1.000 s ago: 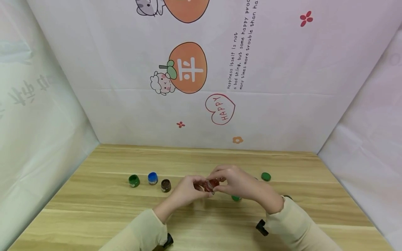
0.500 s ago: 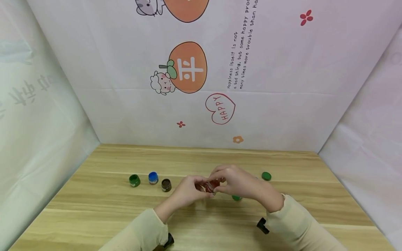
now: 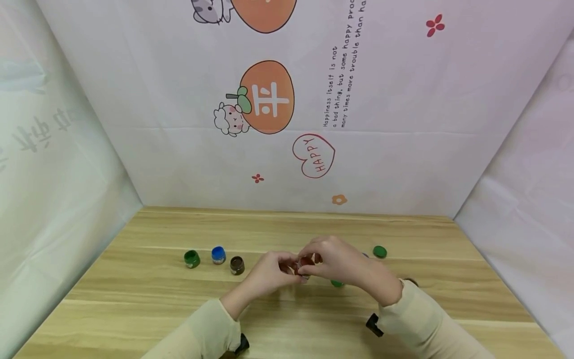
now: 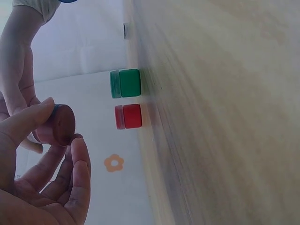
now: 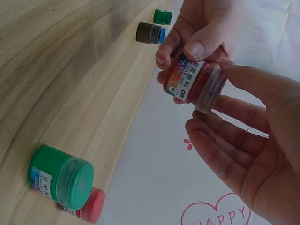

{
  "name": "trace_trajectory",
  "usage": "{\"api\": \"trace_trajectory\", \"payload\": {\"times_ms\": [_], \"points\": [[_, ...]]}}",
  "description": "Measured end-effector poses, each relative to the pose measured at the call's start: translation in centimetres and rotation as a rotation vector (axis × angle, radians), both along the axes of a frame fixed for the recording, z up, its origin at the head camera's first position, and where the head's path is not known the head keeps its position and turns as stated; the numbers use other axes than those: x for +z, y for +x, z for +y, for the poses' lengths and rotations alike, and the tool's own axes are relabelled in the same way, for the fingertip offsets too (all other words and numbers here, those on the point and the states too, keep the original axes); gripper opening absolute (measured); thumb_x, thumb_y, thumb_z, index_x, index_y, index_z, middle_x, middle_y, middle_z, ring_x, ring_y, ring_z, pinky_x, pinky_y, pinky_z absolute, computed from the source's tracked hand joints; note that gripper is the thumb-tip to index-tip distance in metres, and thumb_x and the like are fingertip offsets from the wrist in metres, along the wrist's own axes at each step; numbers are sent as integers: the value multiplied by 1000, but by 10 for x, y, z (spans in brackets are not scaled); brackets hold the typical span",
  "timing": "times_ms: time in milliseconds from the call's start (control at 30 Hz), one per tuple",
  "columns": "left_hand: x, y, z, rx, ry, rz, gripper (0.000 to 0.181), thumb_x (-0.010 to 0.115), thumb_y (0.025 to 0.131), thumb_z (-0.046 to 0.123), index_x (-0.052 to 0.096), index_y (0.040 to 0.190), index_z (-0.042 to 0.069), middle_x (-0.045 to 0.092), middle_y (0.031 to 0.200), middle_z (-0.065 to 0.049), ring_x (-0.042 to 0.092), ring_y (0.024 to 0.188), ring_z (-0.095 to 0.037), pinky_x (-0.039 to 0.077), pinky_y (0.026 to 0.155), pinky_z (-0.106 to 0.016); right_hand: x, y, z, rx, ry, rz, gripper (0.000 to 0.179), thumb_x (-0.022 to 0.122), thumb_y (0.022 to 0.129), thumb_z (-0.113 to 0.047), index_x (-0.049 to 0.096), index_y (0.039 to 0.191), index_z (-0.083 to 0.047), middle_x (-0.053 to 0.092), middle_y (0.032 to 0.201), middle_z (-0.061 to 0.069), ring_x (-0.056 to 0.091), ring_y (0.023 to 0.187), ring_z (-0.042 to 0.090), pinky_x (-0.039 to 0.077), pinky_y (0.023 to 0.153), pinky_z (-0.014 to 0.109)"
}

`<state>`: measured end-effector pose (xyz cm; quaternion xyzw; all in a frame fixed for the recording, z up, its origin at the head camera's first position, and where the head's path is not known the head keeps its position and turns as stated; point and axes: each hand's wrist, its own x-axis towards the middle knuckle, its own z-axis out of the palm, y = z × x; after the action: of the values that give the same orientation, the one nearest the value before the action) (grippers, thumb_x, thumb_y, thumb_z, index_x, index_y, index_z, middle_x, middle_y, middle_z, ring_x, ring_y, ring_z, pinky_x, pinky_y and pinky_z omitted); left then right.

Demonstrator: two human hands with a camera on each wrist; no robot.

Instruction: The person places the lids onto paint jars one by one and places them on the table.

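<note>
1. A small reddish-brown jar [image 5: 174,83] is seen with a round, smooth body, a white label [image 5: 188,82] printed with dark characters beside rainbow colours, and a translucent-rimmed lid [image 5: 210,91].
2. In the right wrist view, the lid is pointed toward 4 o'clock and the base toward 10; the long axis is set nearly parallel to that of the green jar [image 5: 61,178].
3. The reddish-brown jar is held above the table [image 3: 287,331], with the brown jar [image 3: 236,266] at 9 o'clock in the head view.
4. Its body is gripped by the left hand [image 3: 271,271]; its lid is pinched by the right hand [image 3: 338,259].
</note>
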<state>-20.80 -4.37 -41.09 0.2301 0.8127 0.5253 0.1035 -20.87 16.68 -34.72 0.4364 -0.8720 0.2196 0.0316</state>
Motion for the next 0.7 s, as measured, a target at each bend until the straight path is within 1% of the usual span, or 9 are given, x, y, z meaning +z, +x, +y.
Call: {"api": "trace_trajectory", "payload": {"times_ms": [133, 233, 333, 400, 467, 533, 600, 700], "points": [[0, 0, 0, -3, 4, 7, 28, 85, 86, 21, 77, 110, 9, 71, 92, 6, 65, 81, -11, 53, 70, -26, -5, 1, -2, -48, 26, 60, 24, 78, 94, -24, 77, 108, -5, 69, 88, -2, 59, 71, 7, 49, 61, 19], [0, 1, -1, -5, 3, 7, 27, 85, 86, 21, 77, 110, 10, 71, 92, 7, 64, 80, -10, 53, 69, -26, -8, 2, -4, -81, 41, 85, 27, 76, 95, -27, 76, 111, -5, 67, 87, -2, 56, 69, 4, 49, 60, 19], [0, 1, -2, -3, 0, 13, 26, 85, 86, 20, 78, 109, 11, 71, 90, 8, 63, 79, -10, 52, 68, -25, -10, 3, -6, -104, 58, 86, 26, 73, 97, -28, 76, 111, -7, 67, 88, -1, 55, 68, 3, 49, 60, 19], [-1, 1, -2, -6, 0, 14, 25, 85, 86, 19, 78, 109, 11, 72, 90, 8, 64, 79, -10, 52, 68, -25, -10, 3, -6, -109, 75, 77, 26, 71, 99, -30, 75, 112, -7, 68, 90, -1, 57, 69, 4, 49, 61, 20], [-1, 1, -2, -12, 4, 14, 26, 84, 87, 18, 78, 111, 11, 72, 92, 8, 64, 79, -10, 53, 69, -25, -9, 3, -5, -108, 84, 62, 31, 69, 100, -33, 75, 115, -7, 69, 94, 1, 60, 72, 6, 50, 62, 21], [-2, 1, -3, -15, 11, 4, 28, 84, 88, 19, 77, 113, 9, 72, 93, 7, 65, 81, -11, 53, 70, -26, -7, 3, -1, -91, 80, 38, 34, 70, 99, -34, 73, 119, -6, 70, 103, 3, 64, 78, 10, 53, 66, 23], [-1, 1, -4, -13, 18, -3, 31, 84, 87, 19, 76, 115, 7, 72, 95, 5, 65, 82, -11, 53, 71, -26, -3, 2, 3, -53, 60, 2, 35, 75, 97, -30, 72, 123, -7, 70, 112, 4, 67, 89, 13, 56, 73, 27], [-2, 0, -6, -6, 21, -11, 35, 84, 87, 18, 74, 117, 3, 71, 94, 2, 64, 83, -12, 53, 71, -26, 1, -1, 10, 58, 35, -14, 38, 81, 90, -14, 71, 126, -8, 69, 121, 3, 67, 105, 17, 57, 85, 32]]}}
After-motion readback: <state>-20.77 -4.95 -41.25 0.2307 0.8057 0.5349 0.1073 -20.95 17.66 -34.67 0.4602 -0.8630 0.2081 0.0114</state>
